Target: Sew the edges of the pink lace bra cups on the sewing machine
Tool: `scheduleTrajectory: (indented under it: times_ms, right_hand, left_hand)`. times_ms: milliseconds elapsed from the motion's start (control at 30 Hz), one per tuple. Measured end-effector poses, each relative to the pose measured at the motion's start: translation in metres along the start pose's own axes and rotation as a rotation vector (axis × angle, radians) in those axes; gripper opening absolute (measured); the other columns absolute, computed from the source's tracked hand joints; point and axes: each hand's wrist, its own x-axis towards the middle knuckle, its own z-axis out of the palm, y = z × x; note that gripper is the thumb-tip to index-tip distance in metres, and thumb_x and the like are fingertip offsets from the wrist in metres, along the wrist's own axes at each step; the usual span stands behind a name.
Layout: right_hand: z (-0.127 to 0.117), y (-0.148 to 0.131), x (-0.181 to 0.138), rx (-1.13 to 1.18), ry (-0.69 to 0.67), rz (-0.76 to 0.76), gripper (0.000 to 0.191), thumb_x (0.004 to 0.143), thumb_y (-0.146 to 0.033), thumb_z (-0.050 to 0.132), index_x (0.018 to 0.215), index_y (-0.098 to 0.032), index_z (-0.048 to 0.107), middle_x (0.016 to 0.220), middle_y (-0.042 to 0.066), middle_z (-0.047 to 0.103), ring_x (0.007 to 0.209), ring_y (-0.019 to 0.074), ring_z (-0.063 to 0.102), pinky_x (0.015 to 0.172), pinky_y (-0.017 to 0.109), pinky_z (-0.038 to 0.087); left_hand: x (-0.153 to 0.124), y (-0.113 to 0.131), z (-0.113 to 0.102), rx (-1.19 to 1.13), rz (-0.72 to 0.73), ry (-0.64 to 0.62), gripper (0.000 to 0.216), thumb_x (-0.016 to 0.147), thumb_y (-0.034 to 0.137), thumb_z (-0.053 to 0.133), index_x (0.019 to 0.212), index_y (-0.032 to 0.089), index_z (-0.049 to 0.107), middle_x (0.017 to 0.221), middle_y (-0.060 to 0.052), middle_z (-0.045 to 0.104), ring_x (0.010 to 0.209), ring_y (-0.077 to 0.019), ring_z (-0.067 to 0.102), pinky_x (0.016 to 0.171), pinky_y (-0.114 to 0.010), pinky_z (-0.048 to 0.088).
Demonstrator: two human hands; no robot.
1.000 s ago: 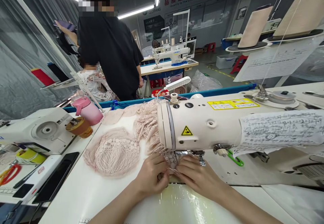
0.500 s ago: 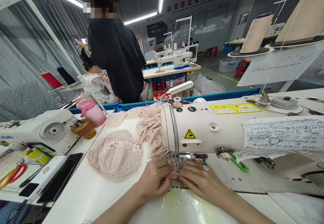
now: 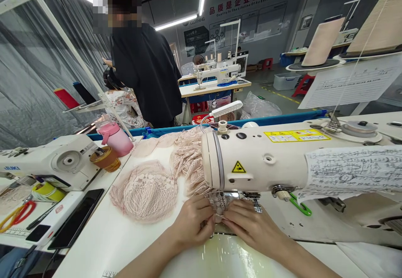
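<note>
Under the head of a white sewing machine [image 3: 254, 156], a piece of pale pink lace fabric [image 3: 220, 202] lies at the needle area. My left hand [image 3: 196, 219] pinches the lace's near edge from the left, fingers curled. From the right, my right hand [image 3: 246, 219] pinches the same edge, its fingertips close to my left ones. The needle and presser foot are mostly hidden behind my hands and the machine head. Gathered lace [image 3: 190, 160] bunches up behind and left of the head. A round lace cup piece [image 3: 147, 192] lies flat on the white table to the left.
Left stand a second sewing machine [image 3: 59, 160], a pink jug [image 3: 114, 137], an amber cup [image 3: 105, 158] and a black phone [image 3: 77, 217]. Thread cones [image 3: 323, 41] rise at back right. A green hook-shaped piece [image 3: 300, 204] hangs by the machine. A person in black [image 3: 146, 68] stands beyond the table.
The view has shifted slightly. My hands keep almost the same pinch on the lace. The standing person's arm and head have moved a little.
</note>
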Motion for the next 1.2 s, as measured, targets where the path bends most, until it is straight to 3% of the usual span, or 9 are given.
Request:
scheduleTrajectory:
  times_ms: [1200]
  right_hand:
    - [0.0005,0.0003,-0.0004,0.043,0.006,-0.018,0.030,0.100,-0.023,0.036,0.085,-0.021,0.062,0.073,0.001,0.063,0.071,0.0147,0.060,0.059,0.025,0.044]
  left_hand:
    - [0.0006,0.0004,0.0009,-0.001,0.016,0.027,0.023,0.084,0.014,0.038,0.062,0.020,0.035,0.060,-0.001,0.046,0.060,-0.0131,0.041,0.054,-0.027,0.032]
